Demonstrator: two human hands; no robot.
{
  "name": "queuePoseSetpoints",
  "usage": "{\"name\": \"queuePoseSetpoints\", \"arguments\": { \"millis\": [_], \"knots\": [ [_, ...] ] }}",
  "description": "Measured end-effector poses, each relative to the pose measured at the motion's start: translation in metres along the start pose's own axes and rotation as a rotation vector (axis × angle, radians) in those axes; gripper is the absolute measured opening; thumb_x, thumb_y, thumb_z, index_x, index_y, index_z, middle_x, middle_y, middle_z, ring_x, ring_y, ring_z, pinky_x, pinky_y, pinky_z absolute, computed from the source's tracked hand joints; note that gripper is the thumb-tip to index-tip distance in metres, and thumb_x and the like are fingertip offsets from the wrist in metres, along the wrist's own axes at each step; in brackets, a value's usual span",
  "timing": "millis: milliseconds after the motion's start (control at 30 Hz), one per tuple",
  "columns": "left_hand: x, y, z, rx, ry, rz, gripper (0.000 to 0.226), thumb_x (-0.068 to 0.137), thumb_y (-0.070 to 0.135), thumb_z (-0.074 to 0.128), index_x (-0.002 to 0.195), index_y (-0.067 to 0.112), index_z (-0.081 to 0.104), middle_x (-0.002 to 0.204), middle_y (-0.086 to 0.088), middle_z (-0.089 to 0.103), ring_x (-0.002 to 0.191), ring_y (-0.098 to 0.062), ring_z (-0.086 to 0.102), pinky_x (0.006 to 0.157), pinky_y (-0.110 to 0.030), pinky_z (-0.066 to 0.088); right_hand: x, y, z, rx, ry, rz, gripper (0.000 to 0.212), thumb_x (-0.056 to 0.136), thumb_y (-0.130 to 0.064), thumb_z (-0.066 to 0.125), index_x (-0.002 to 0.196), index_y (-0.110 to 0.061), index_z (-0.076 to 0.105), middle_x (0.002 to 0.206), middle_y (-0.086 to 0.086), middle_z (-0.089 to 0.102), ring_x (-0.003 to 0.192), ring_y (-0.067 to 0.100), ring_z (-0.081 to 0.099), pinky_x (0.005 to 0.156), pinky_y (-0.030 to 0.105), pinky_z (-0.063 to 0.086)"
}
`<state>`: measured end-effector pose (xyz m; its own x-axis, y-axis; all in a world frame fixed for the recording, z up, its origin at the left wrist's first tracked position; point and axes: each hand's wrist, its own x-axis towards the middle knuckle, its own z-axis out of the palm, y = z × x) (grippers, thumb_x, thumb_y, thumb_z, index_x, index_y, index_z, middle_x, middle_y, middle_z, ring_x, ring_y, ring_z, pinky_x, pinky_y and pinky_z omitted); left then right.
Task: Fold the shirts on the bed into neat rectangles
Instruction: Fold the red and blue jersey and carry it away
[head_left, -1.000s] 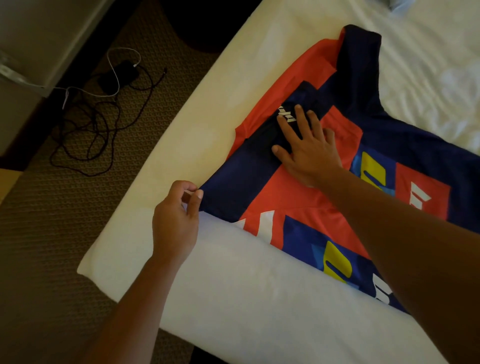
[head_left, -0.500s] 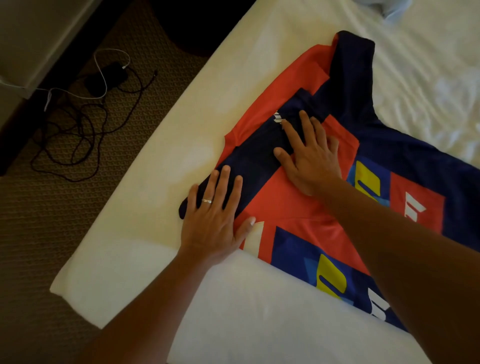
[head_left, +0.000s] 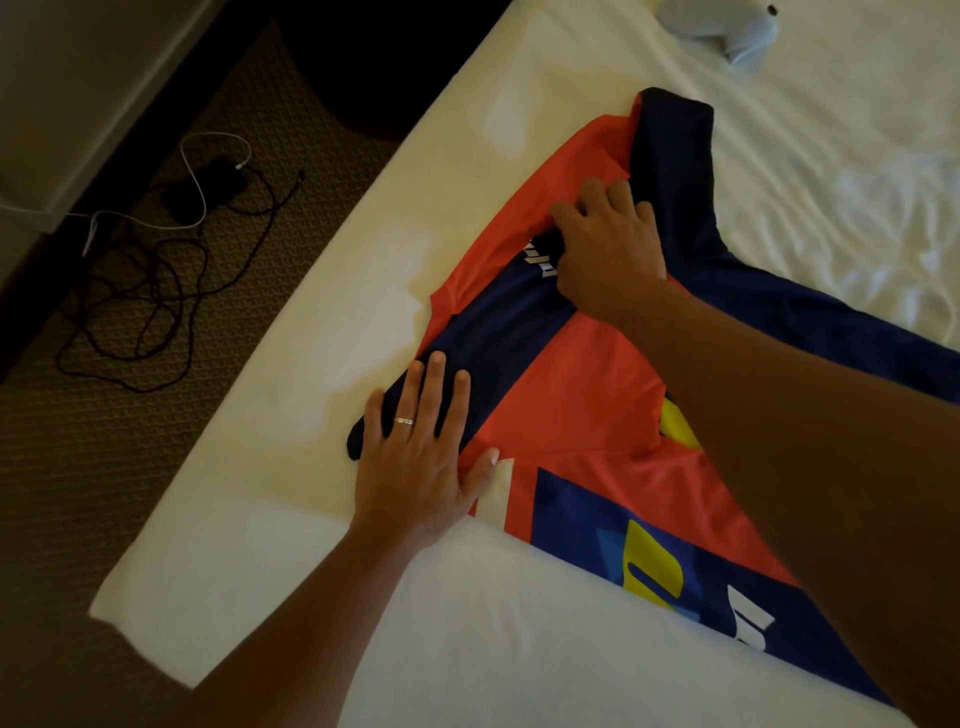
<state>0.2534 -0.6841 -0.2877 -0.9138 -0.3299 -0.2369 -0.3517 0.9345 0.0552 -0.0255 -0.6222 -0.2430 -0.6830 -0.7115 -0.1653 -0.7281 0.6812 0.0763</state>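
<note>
Head view: red/navy shirt (head_left: 582, 395) spread on white bed (head_left: 322, 291), near bed's left edge. Navy sleeve (head_left: 498, 332) already folded in across red body, lying diagonal from shoulder to cuff. L hand (head_left: 421, 457): flat, fingers straight and spread, pressing cuff end of sleeve; ring visible on one finger. R hand (head_left: 608, 249): on shoulder/collar area at upper end of sleeve, fingers bent into fabric; whether pinching cloth or only pressing, cannot tell.

Progress, as judged: early stage. Done: one sleeve turned in, being smoothed/held down. Left: far sleeve (head_left: 675, 156) not yet folded, sticking out toward top of bed; opposite side of shirt and hem run out of frame to the right, apparently unfolded; body not yet folded lengthwise, so no rectangle yet. Other shirts: none identifiable; pale grey item (head_left: 727, 31) at top edge, type unclear. Cables (head_left: 156, 270) on floor beside bed, not relevant.
</note>
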Motion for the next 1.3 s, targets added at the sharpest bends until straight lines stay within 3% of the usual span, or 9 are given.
{"name": "queuePoseSetpoints", "arguments": {
  "millis": [100,200,400,533,667,800,900,1100,1300],
  "knots": [
    [-0.001,0.000,0.000,0.007,0.011,0.002,0.082,0.100,0.068,0.021,0.162,0.014,0.019,0.169,-0.015,0.009,0.154,-0.034,0.019,0.119,-0.057,0.018,-0.005,0.002,-0.002,0.011,0.051,0.020,0.025,0.079,-0.010,0.065,0.104,-0.006,0.062,0.130,0.019,0.046,0.124,0.041,0.040,0.094,0.050,0.036],
    [-0.001,-0.001,0.001,0.004,0.029,0.013,0.082,0.100,0.068,0.022,0.162,0.014,0.019,0.169,-0.015,0.011,0.154,-0.034,0.019,0.118,-0.058,0.018,-0.024,0.006,-0.003,0.103,0.144,0.119,0.019,0.076,-0.010,0.064,0.096,-0.007,0.063,0.124,0.016,0.050,0.117,0.040,0.043,0.088,0.047,0.036],
    [-0.007,-0.003,-0.010,-0.105,0.237,0.008,0.080,0.097,0.067,0.040,0.154,0.011,0.034,0.157,-0.021,0.037,0.143,-0.040,0.038,0.109,-0.061,0.031,-0.123,0.012,-0.005,0.345,0.424,0.288,0.009,0.074,-0.014,0.065,0.084,-0.013,0.065,0.107,0.010,0.057,0.098,0.036,0.048,0.075,0.037,0.029],
    [-0.009,-0.002,-0.027,-0.125,0.419,-0.002,0.065,0.092,0.044,0.061,0.145,0.012,0.043,0.141,-0.018,0.051,0.124,-0.038,0.052,0.096,-0.052,0.039,-0.210,0.008,0.010,0.450,0.421,0.335,0.008,0.073,-0.012,0.064,0.080,-0.013,0.066,0.102,0.007,0.062,0.095,0.033,0.051,0.074,0.044,0.041],
    [-0.013,-0.009,-0.031,-0.108,0.539,0.145,0.037,0.086,0.017,0.069,0.123,0.012,0.065,0.117,-0.014,0.063,0.104,-0.032,0.055,0.085,-0.041,0.039,-0.279,0.002,0.033,0.493,0.329,0.349,0.012,0.073,-0.003,0.072,0.081,-0.009,0.066,0.097,0.008,0.064,0.088,0.033,0.053,0.072,0.043,0.043],
    [-0.021,-0.017,-0.026,-0.101,0.486,0.339,0.022,0.090,0.010,0.065,0.111,0.009,0.071,0.107,-0.014,0.066,0.096,-0.035,0.062,0.081,-0.043,0.044,-0.319,-0.002,0.048,0.456,0.235,0.331,0.016,0.077,0.000,0.077,0.089,-0.006,0.069,0.095,0.010,0.065,0.084,0.032,0.055,0.070,0.041,0.045],
    [-0.027,-0.025,-0.022,-0.075,0.423,0.462,0.023,0.096,0.015,0.056,0.107,0.006,0.074,0.104,-0.015,0.069,0.091,-0.036,0.065,0.080,-0.043,0.046,-0.330,-0.001,0.058,0.431,0.265,0.284,0.009,0.086,-0.003,0.063,0.091,-0.007,0.070,0.091,0.010,0.065,0.081,0.033,0.056,0.067,0.041,0.045],
    [-0.036,-0.038,-0.019,-0.154,0.426,0.496,0.027,0.103,0.015,0.055,0.105,-0.001,0.077,0.100,-0.017,0.072,0.084,-0.038,0.067,0.073,-0.043,0.056,-0.345,-0.002,0.075,0.397,0.265,0.235,0.014,0.088,-0.007,0.057,0.090,-0.008,0.071,0.086,0.009,0.064,0.078,0.033,0.058,0.064,0.040,0.045],
    [-0.051,-0.050,-0.017,-0.157,0.380,0.535,0.029,0.102,0.017,0.056,0.107,-0.003,0.076,0.109,-0.020,0.073,0.096,-0.040,0.070,0.087,-0.046,0.058,-0.356,-0.006,0.079,0.360,0.254,0.192,0.010,0.082,0.000,0.073,0.090,-0.006,0.071,0.084,0.009,0.063,0.073,0.031,0.054,0.061,0.041,0.046]
  ]
}}
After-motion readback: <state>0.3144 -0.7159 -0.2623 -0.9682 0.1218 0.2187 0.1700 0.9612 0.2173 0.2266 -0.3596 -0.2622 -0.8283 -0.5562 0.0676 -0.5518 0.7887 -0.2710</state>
